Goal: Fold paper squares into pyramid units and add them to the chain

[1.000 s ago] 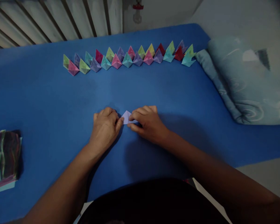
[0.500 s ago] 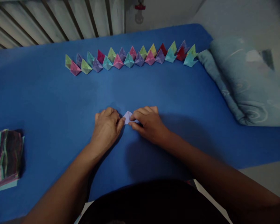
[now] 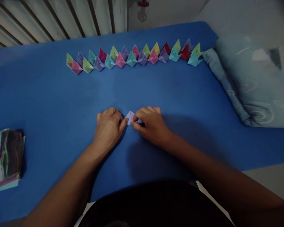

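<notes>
A small folded piece of lilac paper (image 3: 130,117) lies on the blue surface (image 3: 68,104), its pointed end facing away from me. My left hand (image 3: 109,126) grips its left edge by the thumb, with the other fingers curled. On the right side, the thumb and forefinger of my right hand (image 3: 150,123) pinch the paper and cover part of it. A crease or slit runs down from the paper's tip.
Several folded paper boats (image 3: 132,59) in many colours form a double row at the back. Stacked coloured paper (image 3: 10,157) lies at the left edge, a folded teal blanket (image 3: 248,85) at the right. Behind is a white slatted panel (image 3: 59,19).
The view has shifted very slightly. Both hands and the lilac paper are in nearly the same place, with the same hold.
</notes>
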The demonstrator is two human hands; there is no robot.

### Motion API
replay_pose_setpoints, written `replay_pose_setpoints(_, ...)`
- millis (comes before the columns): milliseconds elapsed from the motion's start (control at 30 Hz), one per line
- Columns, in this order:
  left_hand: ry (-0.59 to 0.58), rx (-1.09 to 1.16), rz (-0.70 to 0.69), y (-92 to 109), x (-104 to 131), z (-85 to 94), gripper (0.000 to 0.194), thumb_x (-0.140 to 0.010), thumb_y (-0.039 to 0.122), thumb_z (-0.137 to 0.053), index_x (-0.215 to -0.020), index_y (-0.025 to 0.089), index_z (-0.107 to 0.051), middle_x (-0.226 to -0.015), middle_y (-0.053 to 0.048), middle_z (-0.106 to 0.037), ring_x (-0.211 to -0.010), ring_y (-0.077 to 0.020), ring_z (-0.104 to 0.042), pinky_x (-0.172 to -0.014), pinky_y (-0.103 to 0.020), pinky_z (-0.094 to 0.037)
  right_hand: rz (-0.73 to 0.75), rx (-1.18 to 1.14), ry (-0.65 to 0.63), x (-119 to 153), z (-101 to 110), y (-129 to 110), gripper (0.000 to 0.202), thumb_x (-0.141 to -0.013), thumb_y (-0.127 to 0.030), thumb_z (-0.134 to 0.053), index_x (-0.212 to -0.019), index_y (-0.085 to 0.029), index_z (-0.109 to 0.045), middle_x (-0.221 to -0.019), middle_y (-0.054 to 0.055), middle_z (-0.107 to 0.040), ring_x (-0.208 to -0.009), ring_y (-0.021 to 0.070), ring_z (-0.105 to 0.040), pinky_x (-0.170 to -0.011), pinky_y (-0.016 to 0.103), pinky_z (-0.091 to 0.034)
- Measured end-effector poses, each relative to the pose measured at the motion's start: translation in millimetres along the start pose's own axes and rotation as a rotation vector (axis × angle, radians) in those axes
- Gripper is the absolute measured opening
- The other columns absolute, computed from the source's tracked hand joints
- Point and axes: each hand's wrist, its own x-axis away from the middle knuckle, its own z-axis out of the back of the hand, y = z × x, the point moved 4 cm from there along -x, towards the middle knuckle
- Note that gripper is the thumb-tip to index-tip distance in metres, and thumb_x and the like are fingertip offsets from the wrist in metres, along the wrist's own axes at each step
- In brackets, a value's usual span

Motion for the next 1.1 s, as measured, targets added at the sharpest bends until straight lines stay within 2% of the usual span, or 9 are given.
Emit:
replay_pose_setpoints(233,-0.008,0.025,0.026,-1.3,0.1,-1.1,0.024,-0.091,0.033,-0.052,-0.073,0.018,-0.058,-0.085,-0.006,-0.06,-0.083,-0.0216,-0.055,-0.076,-0.039,-0.039,-0.033,-0.031,-0.015,-4.1,2.5,-2.1,0.012,-0.083,-0.024,-0.057,-0.072,-0.02,-0.06,-0.076,-0.001,-0.062,-0.079,0.016,-0.049,-0.074,0.032,-0.024)
replay_pose_setpoints(367,0.068,0.037,0.035,-2.2,2.3,-0.9,0.017,-0.089,0.034,-0.055,-0.085,0.018,-0.06,-0.092,-0.008,-0.061,-0.088,-0.023,-0.056,-0.078,-0.039,-0.039,-0.044,-0.036,-0.026,-5.1,2.8,-3.1,0.015,-0.083,-0.024,-0.054,-0.07,-0.019,-0.059,-0.076,-0.001,-0.062,-0.079,0.0163,-0.05,-0.074,0.032,-0.023)
replay_pose_setpoints(500,0.128,0.003,-0.052,1.6,3.0,-1.3,0.016,-0.092,0.031,-0.051,-0.093,0.021,-0.063,-0.101,-0.008,-0.062,-0.091,-0.0231,-0.055,-0.078,-0.039,-0.039,-0.033,-0.047,-0.013,-5.1,2.3,-2.9,0.015,-0.082,-0.023,-0.055,-0.069,-0.02,-0.059,-0.077,0.0,-0.062,-0.08,0.0169,-0.05,-0.074,0.033,-0.023)
replay_pose_setpoints(667,0.082,-0.039,-0.251,7.8,4.5,-4.8,0.028,-0.096,0.024,-0.041,-0.106,0.023,-0.067,-0.103,-0.009,-0.068,-0.09,-0.0241,-0.057,-0.077,-0.041,-0.039,-0.024,-0.031,0.011,-4.2,0.9,-2.3,0.015,-0.083,-0.023,-0.054,-0.069,-0.02,-0.058,-0.077,0.0,-0.063,-0.079,0.0171,-0.05,-0.073,0.033,-0.023)
replay_pose_setpoints(867,0.081,-0.083,-0.261,6.5,10.4,-5.3,0.028,-0.096,0.025,-0.044,-0.113,0.025,-0.067,-0.114,-0.008,-0.068,-0.096,-0.0243,-0.057,-0.078,-0.041,-0.038,0.005,-0.026,0.032,-3.3,0.2,-1.6,0.013,-0.084,-0.025,-0.056,-0.072,-0.02,-0.059,-0.08,0.0,-0.064,-0.081,0.0171,-0.051,-0.075,0.033,-0.023)
replay_pose_setpoints(1100,0.081,-0.029,-0.234,1.7,10.2,-6.0,0.028,-0.093,0.024,-0.05,-0.115,0.03,-0.065,-0.113,-0.007,-0.066,-0.096,-0.0233,-0.054,-0.079,-0.039,-0.038,-0.02,-0.17,0.062,-4.4,0.7,7.7,0.006,-0.082,-0.02,-0.057,-0.078,-0.021,-0.062,-0.083,-0.001,-0.066,-0.082,0.016,-0.053,-0.076,0.032,-0.026)
